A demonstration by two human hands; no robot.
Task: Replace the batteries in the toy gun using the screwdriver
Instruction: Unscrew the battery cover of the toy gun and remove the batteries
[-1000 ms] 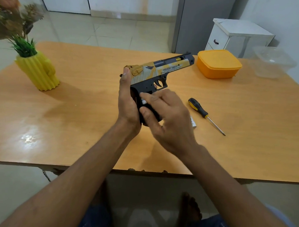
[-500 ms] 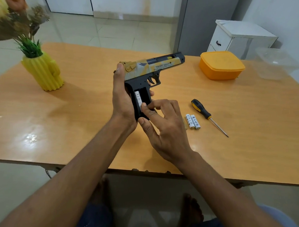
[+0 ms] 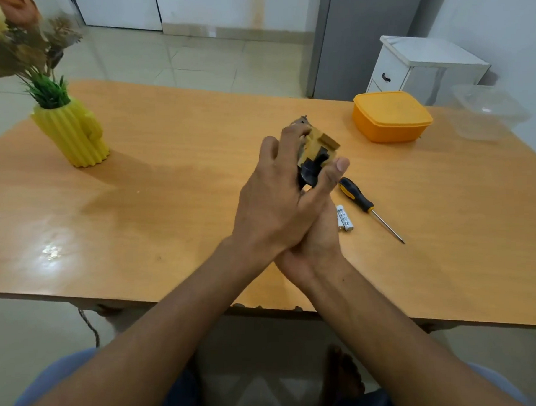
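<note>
Both hands are clamped around the toy gun (image 3: 315, 153) above the middle of the worktop (image 3: 168, 188), left hand (image 3: 279, 199) wrapped over the top, right hand (image 3: 320, 228) cupping from under with the thumb up its side. Just beyond, two loose batteries (image 3: 344, 218) and the screwdriver (image 3: 366, 206) lie toward the right edge, untouched. Looks like the battery-seating step; next probably means closing the cover, then grabbing the screwdriver.

Batteries (image 3: 344, 218) lie just left of the screwdriver (image 3: 365, 204).
</note>
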